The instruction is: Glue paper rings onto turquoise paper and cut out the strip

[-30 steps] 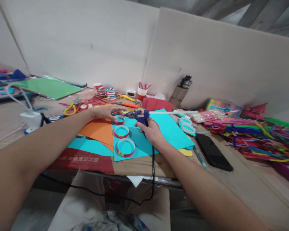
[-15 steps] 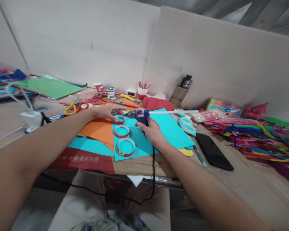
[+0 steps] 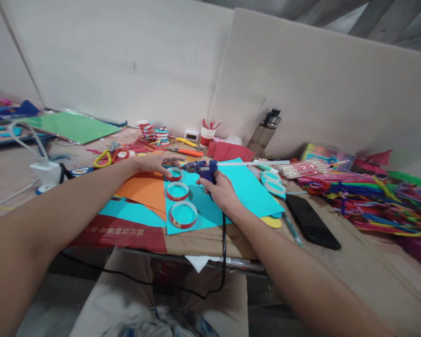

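Note:
My right hand (image 3: 220, 189) is wrapped round the handle of a blue hot glue gun (image 3: 206, 171), which points left. A long white glue stick (image 3: 252, 163) sticks out of its back end. At the far ring (image 3: 176, 175), a red and white band standing on a turquoise sheet (image 3: 210, 210), the curved fingers of my left hand (image 3: 156, 164) grip the edge. The gun's nozzle is close by this ring; the exact contact is too small to make out. Two similar rings, a middle one (image 3: 177, 191) and a near one (image 3: 183, 215), stand in line toward me.
Orange paper (image 3: 143, 192) lies left of the rings. Scissors (image 3: 103, 159), an orange cutter (image 3: 185, 152) and red paper (image 3: 229, 151) lie behind. On the right are a phone (image 3: 312, 221) and many pipe cleaners (image 3: 368, 201). The gun's black cord (image 3: 224, 252) hangs over the table edge.

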Demonstrator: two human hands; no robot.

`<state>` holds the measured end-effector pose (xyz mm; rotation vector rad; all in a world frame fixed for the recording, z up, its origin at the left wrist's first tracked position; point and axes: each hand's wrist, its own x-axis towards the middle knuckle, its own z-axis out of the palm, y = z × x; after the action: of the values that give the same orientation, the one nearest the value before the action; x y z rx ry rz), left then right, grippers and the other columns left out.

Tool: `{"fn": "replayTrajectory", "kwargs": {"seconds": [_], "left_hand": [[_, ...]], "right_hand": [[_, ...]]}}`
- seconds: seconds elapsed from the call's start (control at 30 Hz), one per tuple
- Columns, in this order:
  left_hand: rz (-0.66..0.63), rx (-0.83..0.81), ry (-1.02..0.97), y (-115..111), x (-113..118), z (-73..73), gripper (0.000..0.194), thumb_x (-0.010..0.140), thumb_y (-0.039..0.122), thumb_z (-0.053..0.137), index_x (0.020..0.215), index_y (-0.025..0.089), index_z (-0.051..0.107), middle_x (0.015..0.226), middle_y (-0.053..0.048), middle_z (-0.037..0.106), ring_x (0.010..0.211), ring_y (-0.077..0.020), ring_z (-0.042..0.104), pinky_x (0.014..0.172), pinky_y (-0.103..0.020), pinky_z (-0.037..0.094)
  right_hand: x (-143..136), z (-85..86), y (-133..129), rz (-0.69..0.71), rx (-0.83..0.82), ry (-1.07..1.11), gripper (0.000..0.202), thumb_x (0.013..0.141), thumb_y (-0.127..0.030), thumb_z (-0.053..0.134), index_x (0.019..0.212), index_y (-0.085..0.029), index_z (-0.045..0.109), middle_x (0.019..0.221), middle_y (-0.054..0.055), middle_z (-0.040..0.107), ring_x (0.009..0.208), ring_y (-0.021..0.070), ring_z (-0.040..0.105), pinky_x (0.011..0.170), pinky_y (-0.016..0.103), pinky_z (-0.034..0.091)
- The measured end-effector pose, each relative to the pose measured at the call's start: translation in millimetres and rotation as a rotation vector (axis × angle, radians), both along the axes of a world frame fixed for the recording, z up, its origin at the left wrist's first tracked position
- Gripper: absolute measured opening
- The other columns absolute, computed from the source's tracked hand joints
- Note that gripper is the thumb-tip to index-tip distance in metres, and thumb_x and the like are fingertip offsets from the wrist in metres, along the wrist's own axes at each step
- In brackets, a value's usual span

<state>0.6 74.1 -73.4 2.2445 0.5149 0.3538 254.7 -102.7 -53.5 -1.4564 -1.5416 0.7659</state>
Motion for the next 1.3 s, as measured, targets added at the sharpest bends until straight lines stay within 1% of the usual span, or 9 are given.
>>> {"fn": "replayTrajectory", "kwargs": {"seconds": [0.27, 0.37, 0.53, 0.63, 0.77, 0.93, 1.03, 1.17, 1.3], "left_hand": [[0.007, 0.031, 0.010, 0.4, 0.3, 1.0, 0.087, 0.079, 0.043, 0.080, 0.156, 0.033, 0.042, 0.155, -0.011, 0.053, 0.142, -0.0306, 0.051, 0.111, -0.040, 0.046], [0.001, 0.020, -0.001, 1.0, 0.9, 1.1, 0.087, 0.078, 0.043, 0.081, 0.155, 0.031, 0.043, 0.155, -0.012, 0.051, 0.141, -0.0306, 0.051, 0.110, -0.040, 0.046], [0.008, 0.033, -0.002, 1.9, 1.3, 0.6, 0.086, 0.078, 0.042, 0.081, 0.155, 0.030, 0.045, 0.149, -0.011, 0.058, 0.139, -0.0299, 0.053, 0.111, -0.041, 0.045], [-0.003, 0.032, -0.006, 2.3, 0.8, 0.2, 0.085, 0.079, 0.041, 0.080, 0.155, 0.030, 0.044, 0.147, -0.012, 0.059, 0.138, -0.0299, 0.053, 0.110, -0.041, 0.046], [-0.005, 0.028, -0.007, 2.3, -0.2, -0.6, 0.085, 0.079, 0.041, 0.080, 0.155, 0.030, 0.044, 0.149, -0.011, 0.058, 0.139, -0.0296, 0.053, 0.111, -0.040, 0.045], [0.010, 0.017, -0.007, 1.7, -1.0, -0.7, 0.088, 0.078, 0.042, 0.081, 0.156, 0.030, 0.043, 0.149, -0.012, 0.058, 0.140, -0.0312, 0.052, 0.111, -0.042, 0.045], [0.003, 0.023, -0.010, 1.5, -0.8, -0.5, 0.087, 0.078, 0.042, 0.081, 0.156, 0.029, 0.044, 0.150, -0.012, 0.057, 0.140, -0.0314, 0.053, 0.111, -0.042, 0.046], [0.003, 0.004, -0.014, 1.4, -0.5, -0.9, 0.086, 0.078, 0.042, 0.081, 0.155, 0.031, 0.044, 0.153, -0.011, 0.055, 0.142, -0.0305, 0.051, 0.114, -0.043, 0.044], [0.018, 0.004, -0.008, 1.1, -0.8, -1.1, 0.086, 0.078, 0.041, 0.081, 0.155, 0.031, 0.044, 0.151, -0.011, 0.056, 0.141, -0.0310, 0.051, 0.114, -0.043, 0.044]], "right_hand": [[0.5, 0.8, -0.1, -0.001, -0.002, -0.037, 0.034, 0.080, -0.040, 0.064, 0.104, -0.016, 0.065, 0.081, 0.003, 0.070, 0.059, 0.0134, 0.054, 0.055, 0.027, 0.043], [0.7, 2.3, -0.7, -0.004, 0.000, -0.065, 0.035, 0.080, -0.040, 0.064, 0.106, -0.017, 0.066, 0.079, 0.002, 0.069, 0.060, 0.0140, 0.055, 0.057, 0.027, 0.044], [0.1, 4.9, -1.8, -0.017, 0.004, -0.094, 0.032, 0.080, -0.040, 0.065, 0.103, -0.017, 0.068, 0.072, 0.000, 0.064, 0.059, 0.0146, 0.055, 0.058, 0.028, 0.045], [-0.3, 4.8, -1.8, -0.018, 0.003, -0.088, 0.033, 0.080, -0.039, 0.065, 0.104, -0.017, 0.068, 0.070, -0.001, 0.063, 0.058, 0.0146, 0.055, 0.058, 0.028, 0.046], [-0.2, 3.8, -2.0, -0.011, 0.002, -0.072, 0.035, 0.080, -0.039, 0.066, 0.107, -0.017, 0.068, 0.077, 0.001, 0.067, 0.061, 0.0145, 0.057, 0.058, 0.027, 0.045], [0.3, 3.0, -1.9, -0.003, -0.003, -0.056, 0.036, 0.082, -0.039, 0.064, 0.111, -0.017, 0.066, 0.086, 0.004, 0.072, 0.061, 0.0136, 0.056, 0.057, 0.027, 0.045], [0.4, 2.6, -1.3, 0.000, 0.004, -0.064, 0.036, 0.082, -0.039, 0.064, 0.109, -0.017, 0.066, 0.084, 0.003, 0.072, 0.061, 0.0139, 0.056, 0.057, 0.027, 0.044], [0.6, 2.1, -1.1, -0.002, 0.008, -0.075, 0.036, 0.081, -0.039, 0.065, 0.109, -0.017, 0.067, 0.082, 0.003, 0.071, 0.062, 0.0151, 0.058, 0.057, 0.028, 0.045], [1.2, 1.2, -0.7, 0.001, 0.008, -0.079, 0.036, 0.081, -0.041, 0.064, 0.109, -0.017, 0.067, 0.085, 0.004, 0.072, 0.062, 0.0150, 0.058, 0.059, 0.028, 0.046]]}}
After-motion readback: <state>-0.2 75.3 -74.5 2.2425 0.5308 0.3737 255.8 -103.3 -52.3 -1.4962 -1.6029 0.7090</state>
